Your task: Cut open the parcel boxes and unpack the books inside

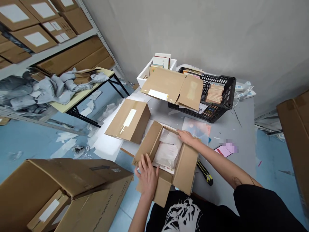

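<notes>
An open cardboard box (185, 170) stands near the table's front edge, its flaps folded outward. Inside lie translucent white wrapped packets (166, 151); what they contain is hard to make out. My left hand (146, 177) grips the near left corner, fingers over the flap and thumb toward the inside. At the far right corner, my right hand (187, 137) has its fingers closed on the rim. A closed, taped carton (130, 119) with a white label stands just left of the open box. A black and yellow box cutter (205, 173) lies right of it.
Behind are a black crate (220, 104) of cards and books, a white bin (143, 75), and a flattened cardboard piece (166, 82). A phone (225, 149) lies at right. A large open carton (96, 180) stands at lower left; grey parcels (53, 87) cover a side table.
</notes>
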A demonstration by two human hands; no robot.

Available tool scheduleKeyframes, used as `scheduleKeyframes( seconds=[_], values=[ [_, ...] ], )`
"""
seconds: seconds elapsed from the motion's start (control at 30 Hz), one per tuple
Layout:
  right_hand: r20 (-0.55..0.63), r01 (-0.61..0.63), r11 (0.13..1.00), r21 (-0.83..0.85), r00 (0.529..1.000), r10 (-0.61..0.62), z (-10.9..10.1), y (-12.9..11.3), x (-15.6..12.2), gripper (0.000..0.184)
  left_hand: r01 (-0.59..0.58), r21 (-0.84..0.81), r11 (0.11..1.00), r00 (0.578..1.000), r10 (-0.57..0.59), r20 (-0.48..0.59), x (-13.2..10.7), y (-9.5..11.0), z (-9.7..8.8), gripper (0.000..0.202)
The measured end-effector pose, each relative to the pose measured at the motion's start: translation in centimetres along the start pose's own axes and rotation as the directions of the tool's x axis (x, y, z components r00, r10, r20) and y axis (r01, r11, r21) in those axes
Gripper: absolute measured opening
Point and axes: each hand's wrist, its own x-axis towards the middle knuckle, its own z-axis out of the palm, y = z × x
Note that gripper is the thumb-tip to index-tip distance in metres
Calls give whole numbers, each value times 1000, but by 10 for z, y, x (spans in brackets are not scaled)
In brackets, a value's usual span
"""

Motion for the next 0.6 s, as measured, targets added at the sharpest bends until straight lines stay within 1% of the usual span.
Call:
scheduleKeyframes(
  seconds=[0.03,0.07,0.1,0.17,0.2,0.23,0.27,0.33,0.4,0.43,0.47,0.5,0.53,0.57,0.6],
  values=[
    [-3,-11,1000,10,1000,11,3,3,0,32,22,-34,999,999,-21,36,7,-6,3,65],
    [-11,-20,1000,21,1000,20,6,6,0,30,48,-79,996,994,-39,104,15,-11,7,66],
    [-24,-25,999,35,999,26,8,9,-1,29,75,-128,989,980,-50,192,22,-17,11,64],
    [-61,-25,997,73,998,29,14,14,-4,29,134,-210,968,928,-49,369,34,-26,18,53],
    [-86,-20,995,96,996,28,16,16,-7,30,154,-236,959,904,-40,425,38,-29,20,46],
    [-114,-15,992,122,993,29,19,19,-10,30,157,-253,955,892,-28,451,41,-32,21,41],
    [-143,-12,989,148,989,33,22,21,-15,30,148,-261,954,890,-13,455,43,-34,21,39],
    [-195,-5,981,192,980,43,26,26,-25,31,120,-246,962,905,-4,426,47,-36,17,38],
    [-277,15,964,264,959,61,28,33,-33,34,80,-221,972,945,-3,328,56,-37,10,39],
    [-339,40,945,326,938,77,28,37,-36,35,43,-229,973,970,15,243,63,-37,5,40],
    [-401,73,915,398,911,101,27,42,-38,36,-18,-254,967,990,52,129,72,-36,1,41],
    [-442,105,873,476,887,135,26,48,-38,36,-108,-289,951,994,111,-7,84,-35,-4,42],
    [-456,126,826,550,873,171,26,54,-37,36,-224,-320,921,971,183,-153,96,-33,-8,42],
    [-444,129,783,609,873,201,25,62,-35,35,-351,-333,875,921,259,-291,110,-29,-12,42],
    [-411,114,754,647,885,219,24,69,-32,32,-475,-323,818,850,333,-408,124,-25,-15,42]
  ],
)
